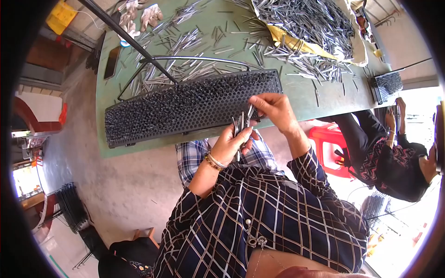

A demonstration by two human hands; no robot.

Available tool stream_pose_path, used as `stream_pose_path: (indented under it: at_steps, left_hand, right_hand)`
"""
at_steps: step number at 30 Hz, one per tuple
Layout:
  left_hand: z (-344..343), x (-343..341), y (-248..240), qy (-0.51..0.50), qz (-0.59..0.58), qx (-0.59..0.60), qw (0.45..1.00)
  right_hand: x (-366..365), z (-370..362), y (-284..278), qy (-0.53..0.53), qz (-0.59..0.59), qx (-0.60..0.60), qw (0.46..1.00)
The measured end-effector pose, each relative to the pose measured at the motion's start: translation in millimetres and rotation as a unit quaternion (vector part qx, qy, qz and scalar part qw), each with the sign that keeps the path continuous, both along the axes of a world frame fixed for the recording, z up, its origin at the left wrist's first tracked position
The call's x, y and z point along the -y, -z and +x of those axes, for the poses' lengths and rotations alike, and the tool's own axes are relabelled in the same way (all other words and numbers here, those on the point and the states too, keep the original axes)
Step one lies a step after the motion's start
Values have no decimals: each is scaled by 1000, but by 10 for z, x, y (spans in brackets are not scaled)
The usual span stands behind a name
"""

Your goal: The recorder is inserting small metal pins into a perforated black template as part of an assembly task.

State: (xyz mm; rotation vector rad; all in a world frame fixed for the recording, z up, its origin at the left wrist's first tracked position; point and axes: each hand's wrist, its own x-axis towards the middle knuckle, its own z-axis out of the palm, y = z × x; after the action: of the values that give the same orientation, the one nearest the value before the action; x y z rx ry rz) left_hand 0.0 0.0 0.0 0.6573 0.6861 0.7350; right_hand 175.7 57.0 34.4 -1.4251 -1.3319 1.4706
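In my left hand point(230, 147), fingers wrapped round, is a bunch of slim silvery-grey metal pieces point(241, 123), pointing upward. With thumb and fingers pinched, my right hand point(275, 110) grips the upper end of a slim metal piece point(251, 112) beside that bunch. Just beyond both hands stands a long black perforated rack point(204, 109), tilted on the table edge. Many dark slim pieces point(148, 109) stick up from its holes on the left and along the far side. Bare holes show in the near middle and right part. The lower ends of the bunch are partly hidden by my fingers.
Loose metal pieces lie scattered over the green table point(296, 99). A large heap point(306, 23) fills a sack point(361, 48) at the back right. A black bar point(125, 34) rises from the rack. Another person point(394, 157) works at right beside a red stool point(327, 148).
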Motion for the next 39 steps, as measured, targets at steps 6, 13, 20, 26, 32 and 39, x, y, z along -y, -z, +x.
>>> stream_pose_path:
  at_steps: [6,13,20,26,32,39]
  left_hand:
    - [29,-13,20,-30,-36,4,999]
    - [73,49,64,-21,-46,-17,999]
    - [74,75,77,-19,-49,-10,999]
    - [78,78,78,-18,-54,-8,998]
    - [66,93,76,-21,-55,-1,998]
    - [80,95,91,-19,-58,-2,998]
  right_hand:
    - [-235,87,27,153,145,21,977]
    - [-464,78,183,72,329,157,928]
    - [-496,166,138,-36,422,237,874]
    - [-547,190,48,-114,466,280,832]
    - [-511,204,19,-116,443,259,850]
    - [-505,219,89,-136,432,256,854]
